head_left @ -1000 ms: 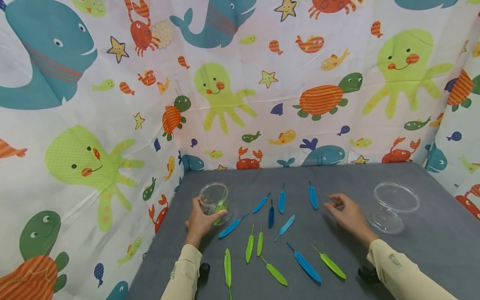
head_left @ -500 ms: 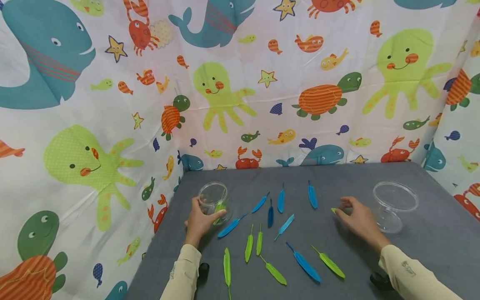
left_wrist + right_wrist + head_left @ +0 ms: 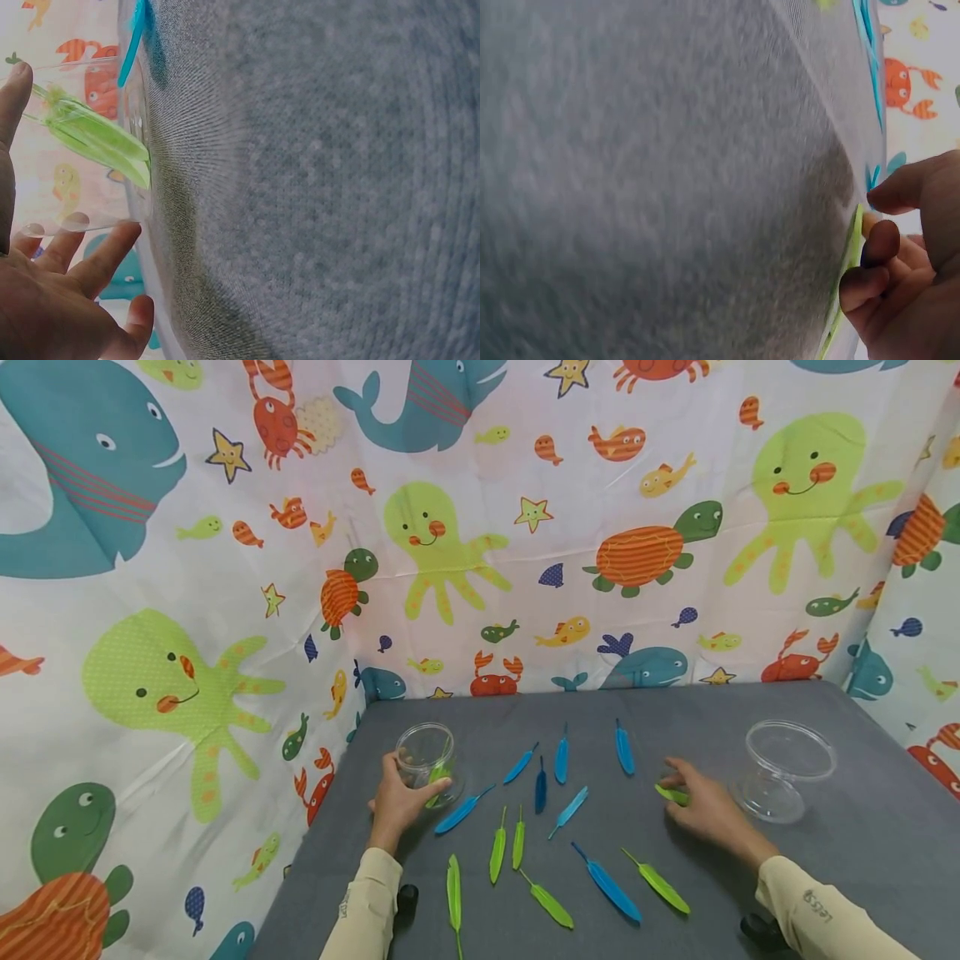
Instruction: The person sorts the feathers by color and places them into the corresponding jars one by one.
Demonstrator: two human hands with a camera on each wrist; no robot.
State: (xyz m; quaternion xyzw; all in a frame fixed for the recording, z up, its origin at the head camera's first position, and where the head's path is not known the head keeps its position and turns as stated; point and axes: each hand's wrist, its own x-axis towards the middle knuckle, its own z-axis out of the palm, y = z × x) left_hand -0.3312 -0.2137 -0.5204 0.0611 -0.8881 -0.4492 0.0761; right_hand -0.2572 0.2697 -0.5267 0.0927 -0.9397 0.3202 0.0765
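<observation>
On the left of the cloth, my left hand [image 3: 400,804] holds a clear cup [image 3: 424,745] from the side. Its fingers and thumb are spread round the wall in the left wrist view. Green feathers [image 3: 97,135] stand inside it. To the right, my right hand [image 3: 708,810] is low over the cloth by a green feather [image 3: 672,795]. In the right wrist view that feather [image 3: 838,300] runs beneath the loosely bent fingers [image 3: 862,289], while the thumb [image 3: 892,191] stands apart from it. A wide clear footed cup [image 3: 790,752] stands beyond this hand.
Several blue feathers [image 3: 615,892] and green feathers [image 3: 551,906] lie scattered on the grey cloth [image 3: 600,827] between my hands. A white curtain [image 3: 480,635] with sea animals closes off the back and sides. Dark straps [image 3: 761,931] show at my wrists.
My right hand moved right, then slightly back to the left. The green feather by its fingers, first hidden, then only a tip, now shows more. My left hand and its cup stay put.
</observation>
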